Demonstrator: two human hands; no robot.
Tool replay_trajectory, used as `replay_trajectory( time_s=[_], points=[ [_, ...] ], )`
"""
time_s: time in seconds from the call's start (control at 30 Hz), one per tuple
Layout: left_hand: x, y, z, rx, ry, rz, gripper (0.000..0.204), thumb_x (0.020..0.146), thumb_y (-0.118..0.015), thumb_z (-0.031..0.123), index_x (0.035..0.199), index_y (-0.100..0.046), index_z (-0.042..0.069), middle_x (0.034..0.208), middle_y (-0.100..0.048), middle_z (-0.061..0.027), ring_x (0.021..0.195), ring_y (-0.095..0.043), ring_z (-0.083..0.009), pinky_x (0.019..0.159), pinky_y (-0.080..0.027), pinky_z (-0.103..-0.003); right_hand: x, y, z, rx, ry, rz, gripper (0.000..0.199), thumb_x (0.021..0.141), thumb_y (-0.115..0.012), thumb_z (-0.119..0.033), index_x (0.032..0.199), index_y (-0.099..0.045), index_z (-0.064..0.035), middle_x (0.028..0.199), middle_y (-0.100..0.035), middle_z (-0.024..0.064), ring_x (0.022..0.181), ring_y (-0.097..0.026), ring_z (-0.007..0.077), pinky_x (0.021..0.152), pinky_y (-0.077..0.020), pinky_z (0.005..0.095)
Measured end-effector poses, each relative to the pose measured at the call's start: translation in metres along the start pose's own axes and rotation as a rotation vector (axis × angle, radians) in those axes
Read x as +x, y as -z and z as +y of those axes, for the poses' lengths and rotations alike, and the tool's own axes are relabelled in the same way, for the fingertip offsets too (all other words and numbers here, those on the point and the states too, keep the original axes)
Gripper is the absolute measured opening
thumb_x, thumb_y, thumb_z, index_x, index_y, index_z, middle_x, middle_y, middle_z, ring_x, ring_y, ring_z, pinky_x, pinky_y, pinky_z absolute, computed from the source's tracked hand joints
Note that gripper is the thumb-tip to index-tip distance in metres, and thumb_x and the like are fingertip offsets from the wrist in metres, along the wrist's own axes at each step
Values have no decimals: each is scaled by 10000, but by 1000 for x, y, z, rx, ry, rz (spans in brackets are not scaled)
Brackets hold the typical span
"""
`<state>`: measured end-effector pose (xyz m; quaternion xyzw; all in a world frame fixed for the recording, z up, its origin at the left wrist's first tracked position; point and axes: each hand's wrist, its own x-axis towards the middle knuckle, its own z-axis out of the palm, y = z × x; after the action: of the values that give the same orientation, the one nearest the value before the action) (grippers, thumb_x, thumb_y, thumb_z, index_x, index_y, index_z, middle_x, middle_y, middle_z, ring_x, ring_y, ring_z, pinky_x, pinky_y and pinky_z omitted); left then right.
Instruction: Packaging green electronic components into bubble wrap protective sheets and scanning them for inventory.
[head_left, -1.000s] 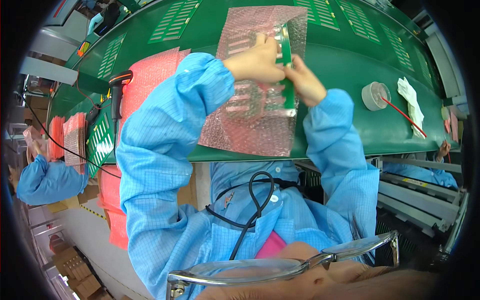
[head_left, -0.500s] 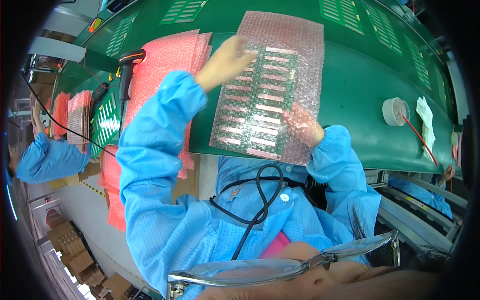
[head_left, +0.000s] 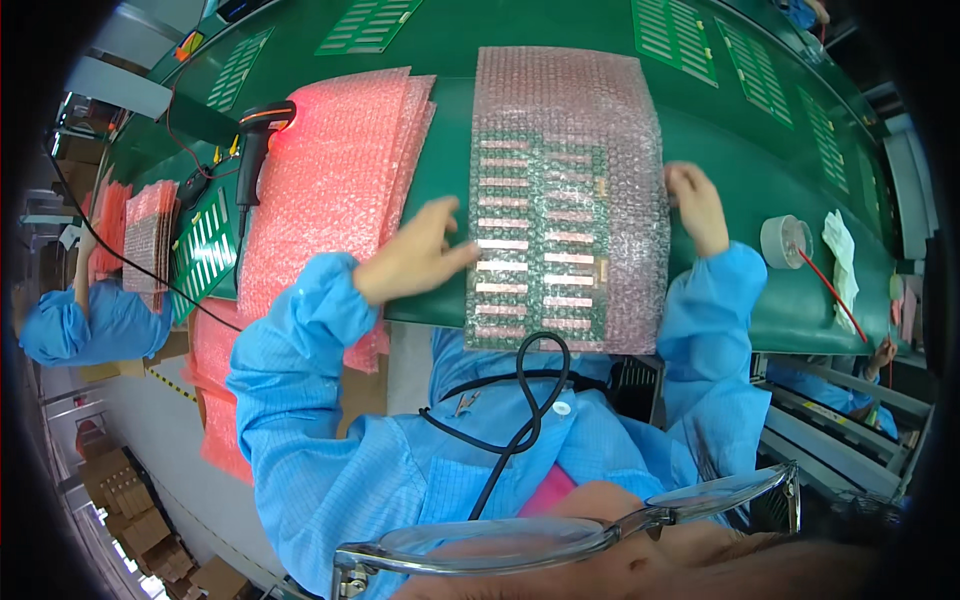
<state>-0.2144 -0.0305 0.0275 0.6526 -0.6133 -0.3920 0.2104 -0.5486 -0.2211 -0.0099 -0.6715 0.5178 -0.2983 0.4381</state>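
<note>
A clear pinkish bubble-wrap bag (head_left: 630, 240) lies on the green table in front of me, its near end at the table's front edge. Through the plastic shows a green circuit panel (head_left: 537, 215) with rows of pale slots. My left hand (head_left: 420, 252) is at the bag's left edge, fingers apart and holding nothing; one fingertip reaches the edge. On the other side, my right hand (head_left: 700, 208) has its fingers curled at the bag's right edge, seemingly pinching it. The fingertips there are small and partly hidden.
Left of the bag lies a stack of pink bubble-wrap bags (head_left: 330, 170), with a barcode scanner (head_left: 258, 150) beside it. To the right are a clear round tub (head_left: 785, 242), a red stick (head_left: 833, 297) and a white cloth (head_left: 840, 255). Co-workers' sleeves (head_left: 95, 325) show at the sides.
The bag has straightened and shifted slightly nearer. My left hand has drawn back from its upper part toward me. My right hand, formerly seen through the plastic, is now outside at the right edge.
</note>
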Motion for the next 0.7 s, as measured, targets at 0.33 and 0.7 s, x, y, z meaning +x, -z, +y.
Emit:
replay_trajectory(
  time_s=[0.33, 0.7],
  points=[
    [172, 49, -25, -521, 60, 220, 420, 799, -620, 161, 1136, -492, -54, 964, -598, -102, 876, -555, -169, 765, -432, -282, 79, -37, -34, 244, -96, -235, 209, 803, -627, -160, 951, -561, -28, 858, -579, 29, 811, -550, 125, 716, -440, 257],
    [165, 50, -6, -442, -109, -61, 187, 767, -640, 30, 950, -649, -10, 909, -641, -57, 857, -576, -116, 751, -455, -237, 72, -14, -19, 750, -172, -331, 308, 801, -563, 20, 1101, -499, 39, 1063, -581, 150, 932, -585, 201, 776, -496, 302]
  ],
)
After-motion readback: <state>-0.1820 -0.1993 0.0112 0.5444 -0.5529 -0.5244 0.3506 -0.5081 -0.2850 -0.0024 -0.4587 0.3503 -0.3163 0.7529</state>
